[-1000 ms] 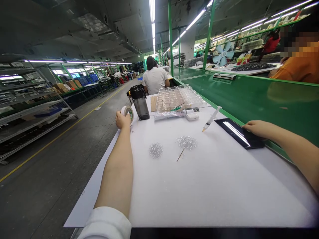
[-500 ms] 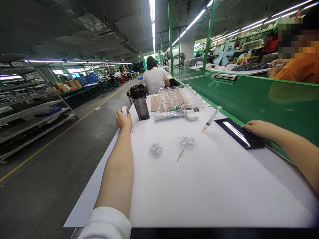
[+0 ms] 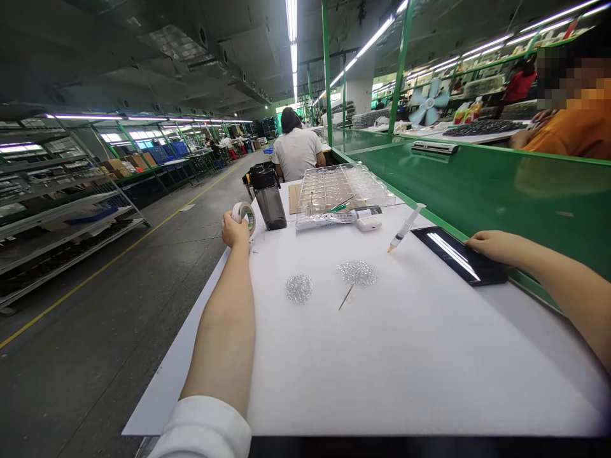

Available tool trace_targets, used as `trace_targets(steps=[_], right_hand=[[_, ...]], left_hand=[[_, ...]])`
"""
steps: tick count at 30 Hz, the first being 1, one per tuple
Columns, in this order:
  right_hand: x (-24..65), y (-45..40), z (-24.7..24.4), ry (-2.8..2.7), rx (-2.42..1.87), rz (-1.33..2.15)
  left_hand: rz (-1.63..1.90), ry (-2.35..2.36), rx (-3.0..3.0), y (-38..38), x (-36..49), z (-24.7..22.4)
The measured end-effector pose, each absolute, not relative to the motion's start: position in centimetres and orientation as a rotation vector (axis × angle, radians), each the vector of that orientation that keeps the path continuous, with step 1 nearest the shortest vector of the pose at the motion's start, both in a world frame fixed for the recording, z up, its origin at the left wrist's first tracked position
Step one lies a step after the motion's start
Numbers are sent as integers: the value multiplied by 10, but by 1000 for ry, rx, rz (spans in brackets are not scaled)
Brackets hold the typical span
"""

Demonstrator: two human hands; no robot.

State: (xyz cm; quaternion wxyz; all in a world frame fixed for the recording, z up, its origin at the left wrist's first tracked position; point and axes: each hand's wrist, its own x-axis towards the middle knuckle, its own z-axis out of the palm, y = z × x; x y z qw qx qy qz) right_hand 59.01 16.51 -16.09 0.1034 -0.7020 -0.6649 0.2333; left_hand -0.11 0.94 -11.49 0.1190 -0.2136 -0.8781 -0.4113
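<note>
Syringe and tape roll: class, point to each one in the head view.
Syringe [image 3: 405, 228], head view, point on the barrel.
Tape roll [image 3: 241, 208], head view, point on the upper edge.

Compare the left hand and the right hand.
The left hand is curled around a roll of tape, while the right hand lies flatter, its fingers on a black glossy panel. The left hand is at the far left edge of the white foam sheet, near a bottle; the right is beside the green bench. Both hands are bare.
</note>
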Motion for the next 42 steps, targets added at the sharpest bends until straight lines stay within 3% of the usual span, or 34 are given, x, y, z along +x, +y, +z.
trace_targets(steps=[11,16,22,35,42], right_hand=[[599,186,-184,-1964,-2067,630],[598,182,-179,-1961,-2072,626],[592,170,-167,-1975,-2072,678],[601,184,-183,-1955,-2055,645],[592,169,-166,-1964,-2076,675]], left_hand=[[-1142,-2770,-659,4,5,-109],[-1221,-2599,-605,7,8,-109],[-1193,-2752,-591,9,-3,-115],[-1208,-2740,-670,10,-7,-119],[-1208,-2632,-640,8,3,-111]])
